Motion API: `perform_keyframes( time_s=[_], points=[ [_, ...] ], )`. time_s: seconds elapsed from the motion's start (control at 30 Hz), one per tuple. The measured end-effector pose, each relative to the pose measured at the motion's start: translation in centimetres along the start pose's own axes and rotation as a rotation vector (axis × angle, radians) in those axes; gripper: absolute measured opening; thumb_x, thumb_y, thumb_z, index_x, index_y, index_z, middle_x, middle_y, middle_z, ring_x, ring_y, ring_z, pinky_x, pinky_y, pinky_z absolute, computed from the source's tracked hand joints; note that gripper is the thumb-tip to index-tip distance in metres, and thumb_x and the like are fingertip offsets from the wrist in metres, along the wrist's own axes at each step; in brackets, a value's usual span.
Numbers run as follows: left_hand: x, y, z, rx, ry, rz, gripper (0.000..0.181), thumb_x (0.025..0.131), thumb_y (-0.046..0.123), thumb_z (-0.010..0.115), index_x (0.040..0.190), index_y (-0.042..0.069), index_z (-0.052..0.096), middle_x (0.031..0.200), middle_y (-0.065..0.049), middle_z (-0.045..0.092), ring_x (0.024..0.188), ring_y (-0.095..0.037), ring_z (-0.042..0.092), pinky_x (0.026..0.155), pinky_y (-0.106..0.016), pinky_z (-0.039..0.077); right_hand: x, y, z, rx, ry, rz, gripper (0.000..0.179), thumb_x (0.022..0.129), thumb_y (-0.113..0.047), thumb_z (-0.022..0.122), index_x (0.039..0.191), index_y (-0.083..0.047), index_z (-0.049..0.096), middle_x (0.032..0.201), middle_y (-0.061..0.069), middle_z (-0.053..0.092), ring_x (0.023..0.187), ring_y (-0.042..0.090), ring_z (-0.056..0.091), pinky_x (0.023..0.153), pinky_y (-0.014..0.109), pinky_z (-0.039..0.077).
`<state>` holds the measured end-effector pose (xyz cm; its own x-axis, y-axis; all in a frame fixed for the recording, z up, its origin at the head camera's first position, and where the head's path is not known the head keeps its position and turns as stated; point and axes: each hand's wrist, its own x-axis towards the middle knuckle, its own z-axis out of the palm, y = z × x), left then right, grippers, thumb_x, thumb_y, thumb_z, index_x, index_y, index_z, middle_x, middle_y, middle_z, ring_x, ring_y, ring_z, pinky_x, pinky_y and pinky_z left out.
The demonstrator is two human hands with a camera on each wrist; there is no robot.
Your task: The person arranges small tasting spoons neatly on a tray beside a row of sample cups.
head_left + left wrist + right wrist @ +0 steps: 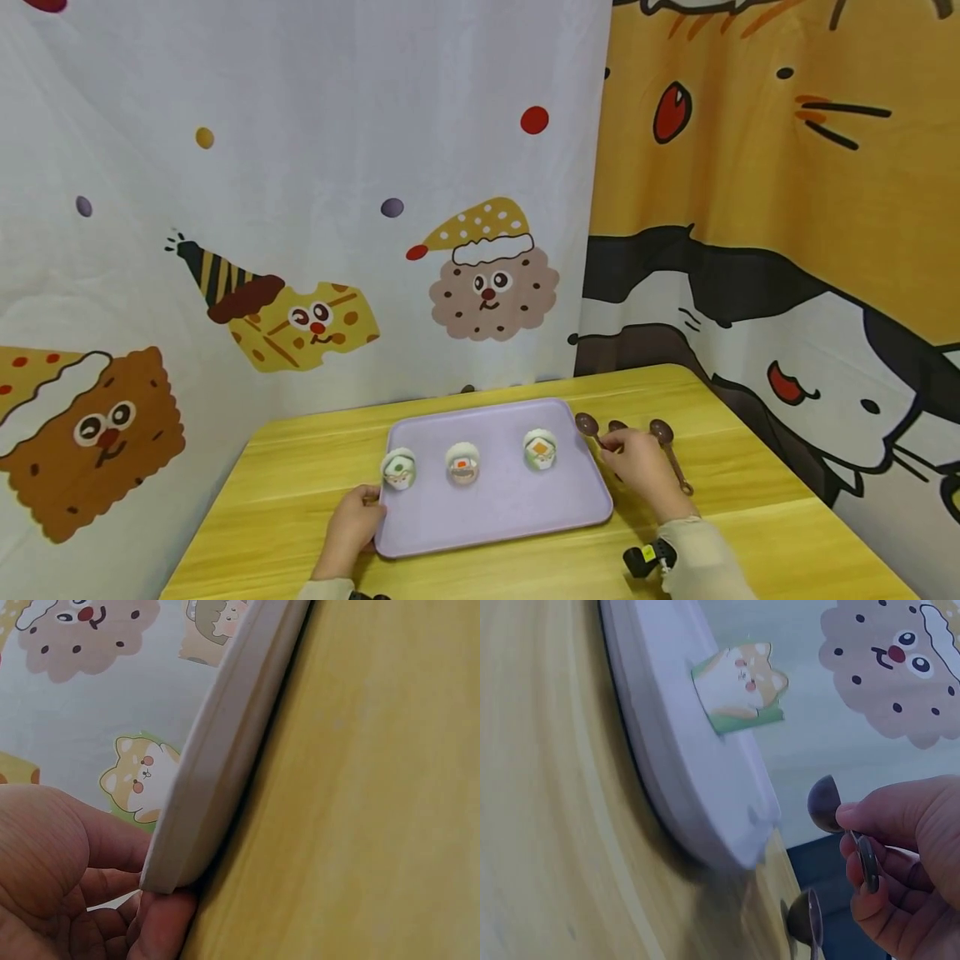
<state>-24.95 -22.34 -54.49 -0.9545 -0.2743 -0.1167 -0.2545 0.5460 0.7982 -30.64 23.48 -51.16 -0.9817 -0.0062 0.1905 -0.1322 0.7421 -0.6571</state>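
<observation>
My left hand (356, 523) grips the near left edge of a lilac tray (487, 508); in the left wrist view a fingertip (166, 924) sits under its rim. Three small paper cups with animal prints stand on the tray: a left cup (399, 469), a middle cup (462, 463) and a right cup (540, 450). Each holds small coloured pieces. Beside the tray's right edge, my right hand (647, 473) pinches the handle of a brown measuring spoon (825, 804), its bowl held above the table in the right wrist view.
Two more brown spoons lie right of the tray: one spoon (663, 433) in full view, another spoon (617, 425) partly hidden behind my right hand. The yellow wood-grain table (292, 454) ends at a printed curtain (330, 167) behind and a cat-patterned one (750, 208) on the right.
</observation>
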Motion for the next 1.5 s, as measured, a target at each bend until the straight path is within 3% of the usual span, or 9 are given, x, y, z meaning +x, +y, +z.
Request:
perform_keyframes(
  time_s=[0.57,1.03,1.5],
  points=[
    [-0.1,0.2,-0.1,-0.007,-0.008,-0.012,0.038,0.086,0.005,0.06,0.122,-0.01,0.061,0.1,-0.022,0.065,0.073,-0.026,0.064,0.046,-0.036,0.056,0.2,-3.0,2.2,0.059,0.032,0.051,0.02,0.086,-0.006,0.075,0.104,0.002,0.077,0.087,0.007,0.071,0.07,0.015,0.061,0.057,0.028,0.053],
    [-0.1,0.1,-0.2,-0.013,-0.006,0.004,0.036,0.086,0.004,0.06,0.119,-0.01,0.061,0.099,-0.022,0.065,0.072,-0.026,0.064,0.046,-0.036,0.056,0.2,-3.1,3.9,0.014,0.085,0.078,0.018,0.083,-0.006,0.077,0.1,0.001,0.076,0.086,0.009,0.072,0.072,0.017,0.063,0.058,0.03,0.055],
    [-0.1,0.2,-0.2,-0.004,-0.004,-0.001,0.037,0.086,0.005,0.06,0.12,-0.01,0.061,0.1,-0.023,0.065,0.072,-0.027,0.064,0.046,-0.036,0.056,0.2,-2.6,5.3,-0.035,0.075,0.062,0.011,0.08,-0.002,0.077,0.091,0.001,0.076,0.079,0.006,0.069,0.073,0.02,0.063,0.061,0.035,0.057]
  ],
)
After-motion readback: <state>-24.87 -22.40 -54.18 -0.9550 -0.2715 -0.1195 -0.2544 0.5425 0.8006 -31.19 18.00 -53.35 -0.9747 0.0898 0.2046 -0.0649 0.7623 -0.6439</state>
